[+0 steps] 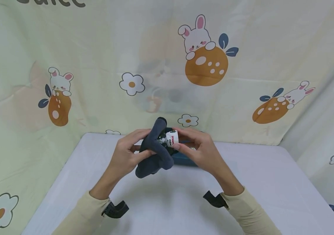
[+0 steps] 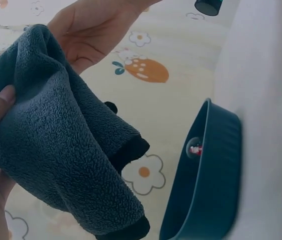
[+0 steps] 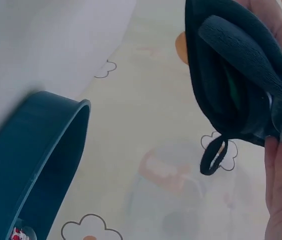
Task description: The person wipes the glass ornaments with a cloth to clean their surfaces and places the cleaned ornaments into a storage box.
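A dark blue-grey towel (image 1: pixel 152 138) with black edging is bunched in my left hand (image 1: pixel 125 151), thumb on the near side and fingers behind. My right hand (image 1: pixel 199 145) pinches the white base of a small snow globe (image 1: pixel 172 138), which bears red and dark lettering. The globe's clear end points left into the folded towel (image 3: pixel 241 65), which partly hides it. From the left wrist view, the towel (image 2: pixel 56 130) hangs in a thick fold and covers the globe. A black loop (image 3: pixel 214 156) dangles from the towel's edge.
Behind the hands on the white table (image 1: pixel 161 202) stands a dark teal tray (image 1: pixel 184 160). Inside it lies another clear globe (image 2: pixel 195 148) with a red and white figure. A curtain (image 1: pixel 102 65) printed with rabbits and flowers hangs along the table's back edge.
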{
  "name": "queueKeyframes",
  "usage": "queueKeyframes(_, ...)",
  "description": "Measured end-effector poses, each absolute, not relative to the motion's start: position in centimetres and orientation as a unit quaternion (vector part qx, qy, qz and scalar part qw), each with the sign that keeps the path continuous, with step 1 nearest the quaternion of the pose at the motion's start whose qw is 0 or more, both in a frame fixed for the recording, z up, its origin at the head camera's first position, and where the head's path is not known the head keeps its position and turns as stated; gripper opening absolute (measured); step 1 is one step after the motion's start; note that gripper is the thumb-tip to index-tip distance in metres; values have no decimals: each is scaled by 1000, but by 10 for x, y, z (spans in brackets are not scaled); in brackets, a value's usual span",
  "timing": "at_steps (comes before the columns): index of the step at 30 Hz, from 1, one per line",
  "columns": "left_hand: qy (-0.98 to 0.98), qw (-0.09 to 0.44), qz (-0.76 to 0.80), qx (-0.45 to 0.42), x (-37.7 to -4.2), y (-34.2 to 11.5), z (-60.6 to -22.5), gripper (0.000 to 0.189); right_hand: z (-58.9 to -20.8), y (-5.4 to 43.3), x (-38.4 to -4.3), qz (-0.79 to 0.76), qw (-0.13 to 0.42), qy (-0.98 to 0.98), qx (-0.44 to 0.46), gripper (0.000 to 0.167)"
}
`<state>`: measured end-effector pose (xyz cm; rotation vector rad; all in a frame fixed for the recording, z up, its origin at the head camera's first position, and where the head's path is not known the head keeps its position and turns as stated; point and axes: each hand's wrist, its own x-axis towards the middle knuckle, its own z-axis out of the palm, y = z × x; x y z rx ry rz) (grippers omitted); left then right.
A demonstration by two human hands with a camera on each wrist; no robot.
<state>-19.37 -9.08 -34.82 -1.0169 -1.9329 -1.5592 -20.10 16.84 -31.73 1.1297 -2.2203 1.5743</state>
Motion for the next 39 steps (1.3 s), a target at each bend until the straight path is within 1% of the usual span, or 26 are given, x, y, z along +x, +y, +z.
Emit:
queueKeyframes(2, -704, 227, -566, -364, -194, -91, -349, 58, -316, 169, -201, 540, 71, -754, 367, 47)
queueKeyframes(5, -700, 225, -573, -361, -195, -90, -350, 58, -315, 170, -201, 555, 48, -754, 349, 48)
queueKeyframes(9, -689, 214, -594, -356, -196, -88, -350, 58, -316, 170, -202, 571, 39, -744, 346, 49)
queueKeyframes(13, -684, 197, -611, -347, -195, -86, -350, 57, -316, 170, -201, 582, 42, -731, 354, 51)
queueKeyframes(29, -677, 131, -651, -318, -196, -87, -348, 54, -318, 170, -203, 560, 99, -712, 412, 61)
queueKeyframes(33, -685, 117, -651, -305, -196, -88, -347, 53, -320, 170, -204, 535, 126, -712, 437, 62)
queueKeyframes(39, -701, 105, -648, -279, -196, -88, -348, 54, -322, 170, -206, 465, 190, -728, 467, 60)
